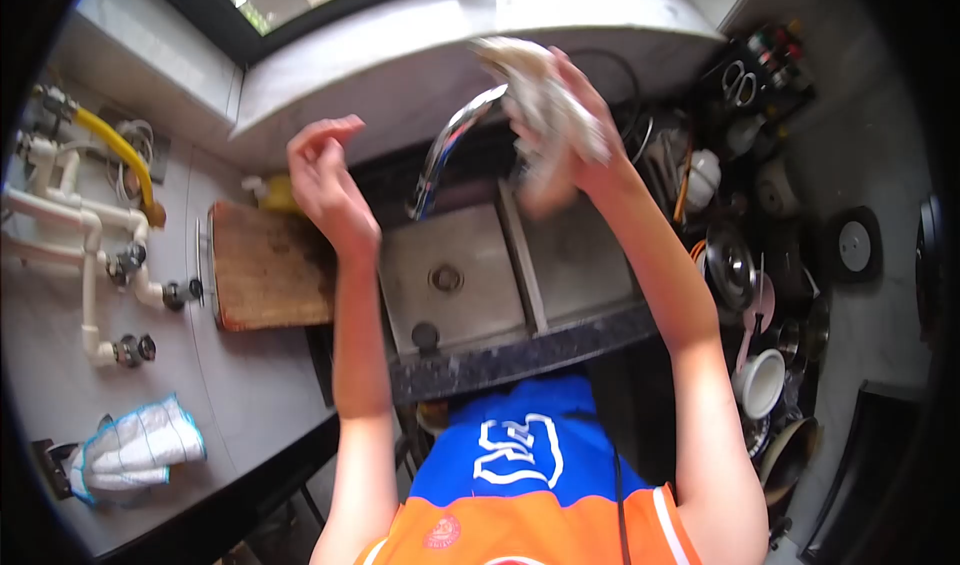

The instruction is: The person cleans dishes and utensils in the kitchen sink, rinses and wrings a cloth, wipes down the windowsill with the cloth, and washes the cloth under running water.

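My right hand (592, 140) is raised above the sink's far edge, wrapped around a crumpled whitish cloth (550, 100). Both cloth and hand are smeared by motion. To the left, my left hand (328, 190) hangs in the air with loosely bent fingers and nothing in it. It is between the chrome faucet (440, 155) and the wooden cutting board (265, 265). Below my hands lies a steel double-basin sink (480, 305), with a drain and a small dark round object in its left basin.
Pots, lids and utensils crowd the right side, among them a glass lid (730, 265) and a white bowl (760, 383). White pipes (90, 230) line the left wall. A blue-edged cloth (140, 450) hangs at lower left. A window sill (450, 30) runs behind the sink.
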`<state>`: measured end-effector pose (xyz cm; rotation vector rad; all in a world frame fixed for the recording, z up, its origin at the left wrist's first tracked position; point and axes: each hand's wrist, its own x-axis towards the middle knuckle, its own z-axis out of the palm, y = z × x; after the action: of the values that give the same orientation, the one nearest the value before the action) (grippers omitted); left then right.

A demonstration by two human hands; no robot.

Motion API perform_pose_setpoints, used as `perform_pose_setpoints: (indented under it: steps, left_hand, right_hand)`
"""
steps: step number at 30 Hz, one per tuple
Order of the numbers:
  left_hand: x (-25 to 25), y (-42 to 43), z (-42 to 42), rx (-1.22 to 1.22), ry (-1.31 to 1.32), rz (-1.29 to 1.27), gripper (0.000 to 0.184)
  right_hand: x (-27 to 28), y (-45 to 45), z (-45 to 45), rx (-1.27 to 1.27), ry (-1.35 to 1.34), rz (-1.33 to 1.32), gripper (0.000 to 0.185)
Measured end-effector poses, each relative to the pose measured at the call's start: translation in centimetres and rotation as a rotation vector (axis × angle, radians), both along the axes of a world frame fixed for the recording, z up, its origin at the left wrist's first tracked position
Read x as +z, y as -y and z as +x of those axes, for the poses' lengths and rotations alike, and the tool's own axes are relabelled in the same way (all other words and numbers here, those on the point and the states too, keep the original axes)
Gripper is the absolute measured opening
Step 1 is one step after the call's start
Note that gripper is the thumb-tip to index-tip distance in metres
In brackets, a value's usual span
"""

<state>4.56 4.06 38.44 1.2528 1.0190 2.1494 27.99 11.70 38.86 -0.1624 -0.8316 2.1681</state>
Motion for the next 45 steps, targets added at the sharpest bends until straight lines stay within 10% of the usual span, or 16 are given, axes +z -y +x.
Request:
perform_pose_setpoints:
  steps: [5, 9, 15, 24, 27, 33, 37, 42, 45]
  left_hand:
    - [-10.0, 13.6, 5.8, -0.194, -0.039, -0.555, 0.009]
    - [-19.7, 17.3, 9.2, -0.604, 0.191, -1.235, 0.051]
    - [-27.1, 15.4, 11.1, -0.716, 0.306, -1.219, 0.044]
    - [-29.5, 6.7, 21.9, -0.377, -0.345, -0.808, 0.033]
    - [-33.9, 5.4, 24.7, -0.245, -0.734, -0.835, 0.057]
    - [-33.6, 5.6, 27.8, -0.357, -0.960, -0.825, 0.063]
    - [-33.3, 6.3, 29.3, -0.368, -0.906, -0.924, 0.029]
    - [-32.6, 6.7, 30.3, -0.390, -0.743, -1.124, 0.031]
    - [-32.7, 6.7, 28.6, -0.367, -0.609, -1.150, 0.033]
  right_hand:
    - [-10.0, 15.5, 2.3, -0.269, 0.479, -0.312, 0.049]
    - [-21.7, 21.5, -0.8, -0.461, 0.510, -0.691, 0.026]
    - [-28.6, 21.3, 1.8, -0.657, 0.843, -0.423, 0.026]
    - [-33.4, 13.9, 12.1, -0.755, 0.406, -0.504, 0.038]
    - [-41.5, 12.3, 14.9, -0.684, 1.710, -0.015, 0.037]
    - [-32.9, 14.0, 17.7, -0.948, 1.504, 0.598, 0.026]
    - [-32.9, 15.7, 22.1, -0.737, 1.424, 0.368, 0.024]
    - [-32.9, 16.9, 25.1, -0.470, 1.296, -0.135, 0.034]
    - [-29.9, 15.2, 23.8, -0.501, 1.240, 0.038, 0.032]
